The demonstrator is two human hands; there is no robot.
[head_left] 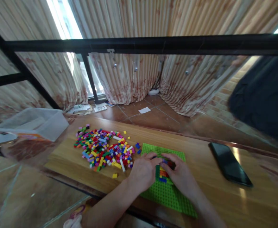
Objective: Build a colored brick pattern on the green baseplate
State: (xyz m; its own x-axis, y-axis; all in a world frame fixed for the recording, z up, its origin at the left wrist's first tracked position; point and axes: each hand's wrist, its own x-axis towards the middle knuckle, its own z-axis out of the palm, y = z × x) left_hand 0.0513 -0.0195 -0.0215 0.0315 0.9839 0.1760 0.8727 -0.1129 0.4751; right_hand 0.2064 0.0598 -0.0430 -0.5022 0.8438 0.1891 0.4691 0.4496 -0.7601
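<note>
A green studded baseplate (167,196) lies on the wooden board. On it stands a small group of building bricks (162,172) in red, orange, yellow, blue and green, partly covered by my fingers. My left hand (144,171) comes in from the left, its fingers bent and closed at the group's far left corner; whatever they grip is hidden. From the other side, my right hand (180,174) curls its thumb and fingers around the far right end of the group, closed on bricks there. The fingertips of both hands are close together.
A large pile of loose coloured bricks (103,148) spreads left of the baseplate, with a single yellow brick (115,175) nearer me. A black phone (230,164) lies on the right. Behind the pile, at far left, stands a clear plastic bin (55,125). A black rail (139,46) crosses beyond.
</note>
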